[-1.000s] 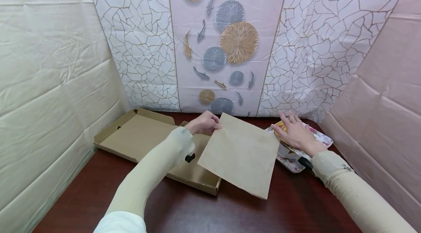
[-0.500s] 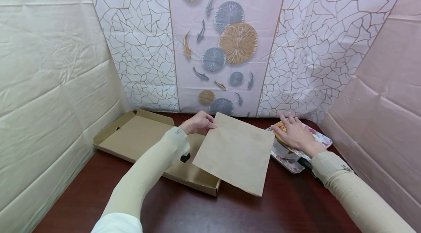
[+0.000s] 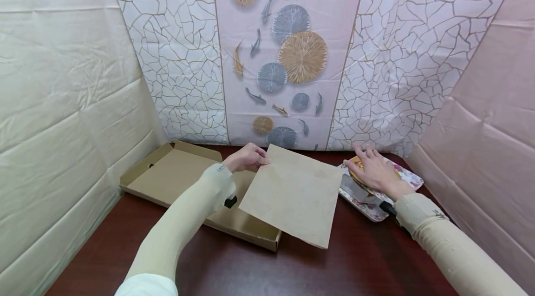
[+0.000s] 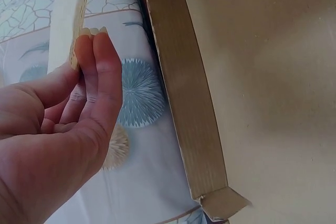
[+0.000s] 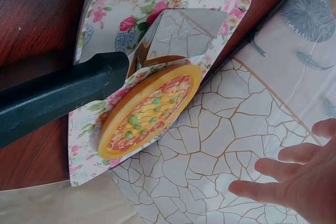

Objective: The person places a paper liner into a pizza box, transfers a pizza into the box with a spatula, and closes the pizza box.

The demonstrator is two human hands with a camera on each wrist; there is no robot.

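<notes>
1. Near the middle of the table (image 3: 292, 272), your left hand (image 3: 247, 156) pinches one tan cardboard panel (image 3: 294, 194) by its far left edge, thumb on one face, fingers on the other.
2. That one panel is tilted; seen from the head, it overlaps part of the box and its near right corner reaches past it over the bare wood. Whether it touches the box, you cannot tell.
3. Under and left of it lies one cardboard box, laid out as two shallow parts: a left half (image 3: 175, 173) farther off, and a right half (image 3: 238, 217) nearer you. Your forearm hides part of where they meet.
4. On the right, your right hand (image 3: 374, 173) has its fingers spread and grips nothing; it hovers above one floral tray (image 5: 110, 14).
5. The tray carries two things side by side: one toy pizza (image 5: 152, 116) and one metal server (image 5: 184, 32) with a dark handle (image 5: 60, 95).
6. At the far side hangs one printed cloth (image 3: 234, 105), bearing three orange discs and three orange fish.
</notes>
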